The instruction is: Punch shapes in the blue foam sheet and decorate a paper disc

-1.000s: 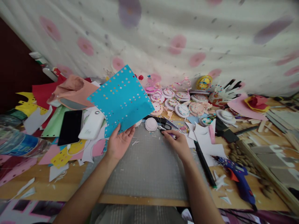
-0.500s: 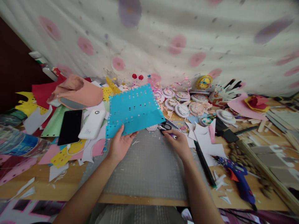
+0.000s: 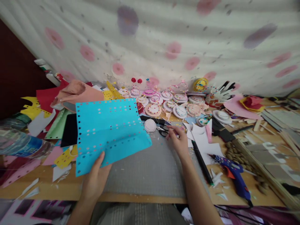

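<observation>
Bright blue paper, a sheet punched with rows of small holes, is gripped at its lower edge by your left hand, thumb on top and the other fingers underneath. You hold it tilted above the left part of the grey gridded cutting mat, where it partly covers the black phone. Your right hand has its fingers curled at the black-handled scissors; a bit of purple shows beneath them, but you cannot tell whether it is gripped. Just left of the scissors lies a white paper disc. To your right are a black marker with a green end and a blue glue gun.
</observation>
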`<action>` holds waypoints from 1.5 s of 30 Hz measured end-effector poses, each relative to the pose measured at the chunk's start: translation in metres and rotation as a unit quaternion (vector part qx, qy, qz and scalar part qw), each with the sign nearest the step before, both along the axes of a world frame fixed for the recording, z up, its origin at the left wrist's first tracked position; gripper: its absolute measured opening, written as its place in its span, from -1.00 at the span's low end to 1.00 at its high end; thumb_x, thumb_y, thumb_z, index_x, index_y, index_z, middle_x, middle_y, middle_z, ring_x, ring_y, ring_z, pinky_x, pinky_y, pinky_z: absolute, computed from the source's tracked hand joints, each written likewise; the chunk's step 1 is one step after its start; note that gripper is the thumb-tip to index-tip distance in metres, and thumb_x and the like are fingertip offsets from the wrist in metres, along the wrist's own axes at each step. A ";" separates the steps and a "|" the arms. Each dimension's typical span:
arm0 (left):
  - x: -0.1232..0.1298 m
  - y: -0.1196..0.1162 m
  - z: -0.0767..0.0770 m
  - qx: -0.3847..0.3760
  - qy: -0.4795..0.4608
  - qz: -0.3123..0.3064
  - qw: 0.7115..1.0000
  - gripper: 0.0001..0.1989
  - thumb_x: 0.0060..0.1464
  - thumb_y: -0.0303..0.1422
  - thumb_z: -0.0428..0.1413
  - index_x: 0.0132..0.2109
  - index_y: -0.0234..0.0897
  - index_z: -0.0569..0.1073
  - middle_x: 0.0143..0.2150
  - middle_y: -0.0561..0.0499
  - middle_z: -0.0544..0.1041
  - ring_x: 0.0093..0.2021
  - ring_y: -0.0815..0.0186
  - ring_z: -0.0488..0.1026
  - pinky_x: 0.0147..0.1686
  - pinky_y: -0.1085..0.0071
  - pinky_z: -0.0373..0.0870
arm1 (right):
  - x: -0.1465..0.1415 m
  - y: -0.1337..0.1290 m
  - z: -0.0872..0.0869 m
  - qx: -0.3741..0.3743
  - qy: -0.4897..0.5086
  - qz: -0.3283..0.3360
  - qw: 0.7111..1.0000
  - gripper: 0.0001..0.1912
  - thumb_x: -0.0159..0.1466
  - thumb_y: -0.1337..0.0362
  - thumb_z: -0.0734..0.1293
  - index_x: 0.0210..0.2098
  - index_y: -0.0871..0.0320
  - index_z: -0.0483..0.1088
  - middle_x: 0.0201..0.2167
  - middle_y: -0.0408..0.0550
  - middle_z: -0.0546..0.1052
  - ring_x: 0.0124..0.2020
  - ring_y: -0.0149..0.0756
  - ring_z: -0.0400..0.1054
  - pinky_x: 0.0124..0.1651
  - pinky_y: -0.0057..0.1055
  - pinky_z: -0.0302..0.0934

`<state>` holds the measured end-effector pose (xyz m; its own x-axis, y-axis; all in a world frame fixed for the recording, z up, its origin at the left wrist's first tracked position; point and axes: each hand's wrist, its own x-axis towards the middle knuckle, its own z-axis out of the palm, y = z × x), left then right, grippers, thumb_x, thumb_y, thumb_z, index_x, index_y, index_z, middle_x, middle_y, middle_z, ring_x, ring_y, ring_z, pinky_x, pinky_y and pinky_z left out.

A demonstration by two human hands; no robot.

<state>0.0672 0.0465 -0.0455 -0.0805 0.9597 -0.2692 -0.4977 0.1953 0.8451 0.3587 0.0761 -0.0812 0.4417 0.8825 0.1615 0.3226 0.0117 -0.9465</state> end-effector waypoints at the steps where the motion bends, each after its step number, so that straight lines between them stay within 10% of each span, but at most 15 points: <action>1: -0.003 -0.005 0.000 -0.004 -0.007 0.006 1.000 -0.53 0.12 -0.26 0.19 0.19 -0.02 0.39 0.11 0.06 0.52 0.30 0.09 0.22 0.22 0.18 0.34 | -0.002 -0.002 0.003 0.007 0.029 0.010 1.000 -0.59 0.20 0.04 0.28 -0.11 0.19 0.47 -0.55 -0.09 0.51 -0.56 -0.33 0.26 -0.43 -0.40 0.16; 7: 0.001 -0.034 -0.006 -0.061 -0.034 0.052 0.996 -0.38 0.00 -0.35 0.28 0.21 0.03 0.34 0.16 0.06 0.48 0.27 0.08 0.28 0.10 0.24 0.46 | -0.031 -0.036 0.029 -0.111 0.172 0.192 0.960 -0.46 0.20 -0.15 0.27 -0.21 0.22 0.51 -0.47 -0.07 0.48 -0.66 -0.49 0.03 -0.61 -0.46 -0.09; 12: 0.000 -0.045 -0.014 -0.094 -0.005 -0.005 0.996 -0.40 -0.12 -0.35 0.36 0.11 -0.07 0.45 0.13 -0.02 0.51 0.21 0.04 0.35 0.04 0.29 0.50 | -0.037 -0.072 0.037 -0.178 0.224 0.191 0.939 -0.61 0.00 -0.06 0.47 -0.41 0.16 0.53 -0.61 -0.17 0.40 -0.65 -0.46 0.07 -0.62 -0.50 -0.10; 21: 0.002 -0.030 0.040 0.052 0.045 -0.059 0.996 -0.09 -0.21 -0.43 0.40 0.28 0.10 0.24 0.02 -0.07 0.57 0.01 0.07 0.51 -0.13 0.30 0.54 | -0.007 -0.098 0.033 -0.112 0.172 0.155 0.966 -0.77 0.07 0.08 0.48 -0.46 0.12 0.56 -0.62 -0.16 0.42 -0.58 -0.39 0.19 -0.53 -0.47 0.07; 25: -0.004 -0.028 0.046 0.059 0.202 -0.093 0.973 -0.53 -0.25 -0.42 0.41 -0.09 -0.11 0.60 -0.13 -0.05 0.60 -0.27 0.24 0.54 -0.35 0.53 0.49 | -0.010 -0.099 0.038 -0.072 0.104 0.152 0.980 -0.82 0.10 0.12 0.46 -0.49 0.09 0.56 -0.58 -0.12 0.48 -0.52 -0.32 0.29 -0.48 -0.44 0.17; 33: -0.019 -0.014 0.043 0.069 0.393 -0.211 0.892 -0.71 -0.16 -0.31 0.33 -0.19 -0.12 0.65 -0.50 0.04 0.55 -0.69 0.43 0.18 -0.73 0.54 0.13 | -0.014 -0.105 0.053 0.187 -0.090 0.115 0.971 -0.88 0.18 0.40 0.38 -0.40 0.06 0.55 0.28 0.07 0.26 -0.51 -0.42 0.25 -0.44 -0.33 0.22; 39: -0.021 -0.010 0.052 0.117 0.421 -0.216 0.873 -0.87 -0.13 -0.29 0.30 -0.34 -0.14 0.67 -0.37 -0.06 0.61 -0.43 0.23 0.45 -0.52 0.52 0.36 | -0.016 -0.113 0.071 0.186 -0.102 0.150 0.966 -0.90 0.15 0.39 0.40 -0.44 0.07 0.54 -0.50 -0.04 0.56 -0.51 -0.25 0.36 -0.44 -0.32 0.26; 45: -0.022 -0.013 0.051 0.145 0.369 -0.106 0.912 -0.84 -0.22 -0.24 0.37 -0.45 -0.19 0.61 -0.34 -0.03 0.49 -0.31 0.24 0.41 -0.40 0.55 0.36 | -0.028 -0.117 0.071 -0.002 0.066 0.005 0.998 -0.79 0.09 0.10 0.46 -0.55 0.08 0.51 -0.65 -0.12 0.43 -0.62 -0.34 0.25 -0.60 -0.44 0.12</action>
